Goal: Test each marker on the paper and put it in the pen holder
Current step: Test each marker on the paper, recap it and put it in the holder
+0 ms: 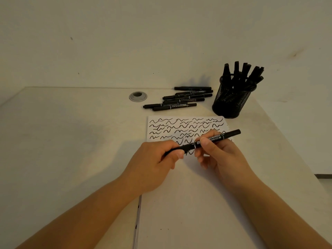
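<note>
While my left hand pinches the cap end of a black marker and my right hand grips its barrel above the scribbled paper, I judge I'm at the cap. Next: finish it, then reach right to the mesh pen holder; untested markers wait on the desk.

Table: paper, loose markers, pen holder (mesh).

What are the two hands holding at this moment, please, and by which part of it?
One black marker, held over the paper: the left hand grips its left end, the right hand pinches the labelled barrel near the middle.
</note>
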{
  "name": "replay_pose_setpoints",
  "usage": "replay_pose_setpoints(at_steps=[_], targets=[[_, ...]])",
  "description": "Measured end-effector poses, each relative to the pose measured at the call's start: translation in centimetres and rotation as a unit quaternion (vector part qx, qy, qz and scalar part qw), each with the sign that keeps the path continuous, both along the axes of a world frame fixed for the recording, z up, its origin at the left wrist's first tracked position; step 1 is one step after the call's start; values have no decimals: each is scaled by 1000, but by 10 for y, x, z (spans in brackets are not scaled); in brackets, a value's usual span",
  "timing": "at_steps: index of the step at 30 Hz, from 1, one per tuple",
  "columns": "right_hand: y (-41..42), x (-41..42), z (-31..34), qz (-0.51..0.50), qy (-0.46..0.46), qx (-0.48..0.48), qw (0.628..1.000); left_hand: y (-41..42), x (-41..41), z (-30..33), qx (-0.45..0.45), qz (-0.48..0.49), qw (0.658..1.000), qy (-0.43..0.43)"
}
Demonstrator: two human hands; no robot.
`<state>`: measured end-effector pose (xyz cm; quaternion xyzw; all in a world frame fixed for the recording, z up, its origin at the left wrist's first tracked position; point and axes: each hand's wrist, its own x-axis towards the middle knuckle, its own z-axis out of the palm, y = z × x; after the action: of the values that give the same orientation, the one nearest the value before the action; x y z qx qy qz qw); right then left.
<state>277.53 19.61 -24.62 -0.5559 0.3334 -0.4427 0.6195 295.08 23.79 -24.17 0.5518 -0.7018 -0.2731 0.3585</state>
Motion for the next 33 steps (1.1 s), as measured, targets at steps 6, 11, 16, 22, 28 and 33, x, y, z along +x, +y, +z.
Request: replay_pose_setpoints(at_steps=[6,11,16,22,28,33], targets=[[0,-1,1,15,-2,-20,1000,0,2,3,34,-22,998,42],[1,0,3,26,-1,-25,999,-1,2,2,76,-28,994,74],[2,3,4,1,23,-45,999,-5,1,-1,83,-25,992,94],[3,5,4,-173,219,-143,950,-6,1,-2,38,18,995,92],[7,7,18,-229,371,-506,744,-13,4,5,17,42,997,65],[-10,2,32,-162,446,-598,646,-25,0,22,-24,15,1000,1]])
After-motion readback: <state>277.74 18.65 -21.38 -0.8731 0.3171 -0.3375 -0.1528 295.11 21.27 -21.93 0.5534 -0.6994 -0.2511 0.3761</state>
